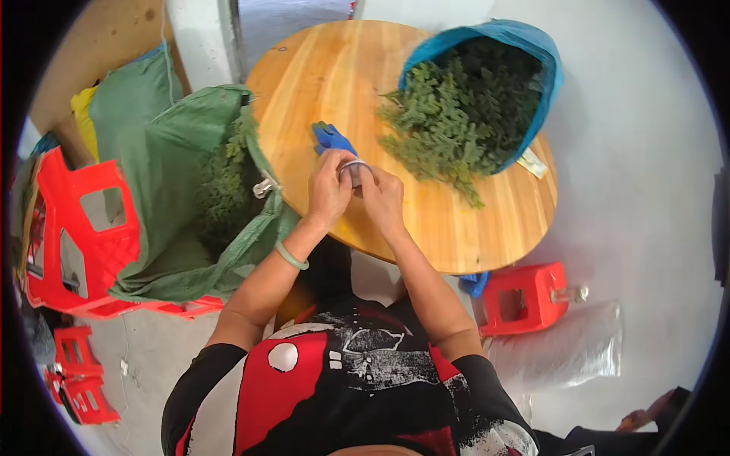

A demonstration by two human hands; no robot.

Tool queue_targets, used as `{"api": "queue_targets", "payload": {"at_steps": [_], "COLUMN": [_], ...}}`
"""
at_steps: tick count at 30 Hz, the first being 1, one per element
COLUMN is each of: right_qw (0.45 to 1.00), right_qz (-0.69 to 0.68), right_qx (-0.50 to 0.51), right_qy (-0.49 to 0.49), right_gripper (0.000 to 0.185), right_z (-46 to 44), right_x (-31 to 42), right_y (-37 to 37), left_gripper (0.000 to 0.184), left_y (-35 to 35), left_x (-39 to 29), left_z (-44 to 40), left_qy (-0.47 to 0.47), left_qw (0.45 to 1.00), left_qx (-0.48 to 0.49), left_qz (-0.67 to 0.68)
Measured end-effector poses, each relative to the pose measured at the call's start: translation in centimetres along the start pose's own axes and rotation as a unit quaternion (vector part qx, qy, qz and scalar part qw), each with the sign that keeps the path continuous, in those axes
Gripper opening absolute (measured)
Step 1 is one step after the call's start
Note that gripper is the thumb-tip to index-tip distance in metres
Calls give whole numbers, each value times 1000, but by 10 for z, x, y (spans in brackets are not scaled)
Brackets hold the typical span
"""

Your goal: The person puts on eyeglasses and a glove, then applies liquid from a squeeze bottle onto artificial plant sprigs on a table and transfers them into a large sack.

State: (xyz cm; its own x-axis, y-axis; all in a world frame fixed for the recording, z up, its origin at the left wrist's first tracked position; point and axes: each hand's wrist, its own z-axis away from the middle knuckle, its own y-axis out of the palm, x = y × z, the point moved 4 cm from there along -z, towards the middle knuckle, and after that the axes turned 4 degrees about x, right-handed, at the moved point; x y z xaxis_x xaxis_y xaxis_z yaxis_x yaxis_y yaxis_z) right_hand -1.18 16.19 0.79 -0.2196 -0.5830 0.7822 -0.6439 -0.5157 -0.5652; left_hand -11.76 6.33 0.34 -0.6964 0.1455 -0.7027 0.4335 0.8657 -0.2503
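Over the near edge of the round wooden table, my left hand and my right hand meet. Between their fingertips is a small round roll, greyish with a pale rim, which looks like tape; the fingers partly cover it. Both hands are closed on it. Just beyond my left hand lies a blue and dark-green glove on the wood. A blue bag lies on its side at the right of the tabletop, with green leafy sprigs spilling from its mouth.
At left, an open green sack holds more sprigs, with a clip on its rim beside the table. Red plastic stools stand around it. Right of the table are another red stool and a clear plastic bundle. Part of another person shows bottom right.
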Motion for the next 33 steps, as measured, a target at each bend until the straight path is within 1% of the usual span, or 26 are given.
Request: {"api": "queue_targets", "payload": {"at_steps": [2,3,5,7,8,10,12,13,15,17,18,22,23,24,25,27,28,30,32,33], "right_qw": [1000,1000,996,983,983,995,989,989,986,982,982,991,993,992,993,980,980,952,910,907], "right_qz": [-16,-11,43,88,85,-32,-144,-145,-164,-185,-189,-88,-48,-8,-10,116,116,216,312,316], "right_qx": [2,-2,-57,-111,-114,-79,-38,-38,-13,15,19,102,99,96,94,61,59,47,36,7], "right_qy": [23,28,-44,-120,-120,-53,15,13,11,12,13,-20,-51,-80,-76,-149,-148,-210,-269,-279], "right_gripper": [9,9,7,7,7,6,7,7,8,13,13,15,12,9,9,10,10,9,8,7], "right_z": [16,19,21,21,16,1,-12,-17,-28,-38,-41,-60,-67,-73,-78,-84,-85,-84,-80,-75], "right_x": [2,9,40,63,65,62,57,54,41,28,31,70,83,94,103,123,124,131,134,130], "right_y": [-21,-33,-64,-85,-90,-100,-103,-102,-93,-81,-80,-87,-94,-98,-102,-103,-100,-86,-66,-55], "left_gripper": [17,17,19,20,20,18,15,15,11,7,7,5,5,6,8,13,13,13,13,13], "left_y": [9,8,0,-6,-8,-12,-12,-9,-9,-12,-12,-16,-18,-19,-21,-22,-23,-21,-23,-24], "left_x": [-21,-36,-82,-116,-123,-133,-138,-140,-157,-163,-156,-123,-123,-121,-119,-113,-110,-91,-71,-61], "left_z": [-10,-19,-48,-70,-77,-94,-102,-99,-82,-65,-63,-74,-77,-79,-81,-85,-89,-97,-97,-93], "left_qy": [51,50,83,119,121,99,74,75,202,321,318,228,231,196,160,91,93,9,-77,-79], "left_qw": [997,996,980,942,941,941,940,940,957,943,944,962,961,962,962,955,955,921,868,867], "left_qx": [43,47,180,310,312,313,313,312,189,65,66,113,115,136,156,192,192,280,361,361], "left_qz": [45,53,9,-44,-47,-81,-113,-114,-85,-55,-60,-101,-103,-130,-156,-205,-204,-271,-332,-333]}}
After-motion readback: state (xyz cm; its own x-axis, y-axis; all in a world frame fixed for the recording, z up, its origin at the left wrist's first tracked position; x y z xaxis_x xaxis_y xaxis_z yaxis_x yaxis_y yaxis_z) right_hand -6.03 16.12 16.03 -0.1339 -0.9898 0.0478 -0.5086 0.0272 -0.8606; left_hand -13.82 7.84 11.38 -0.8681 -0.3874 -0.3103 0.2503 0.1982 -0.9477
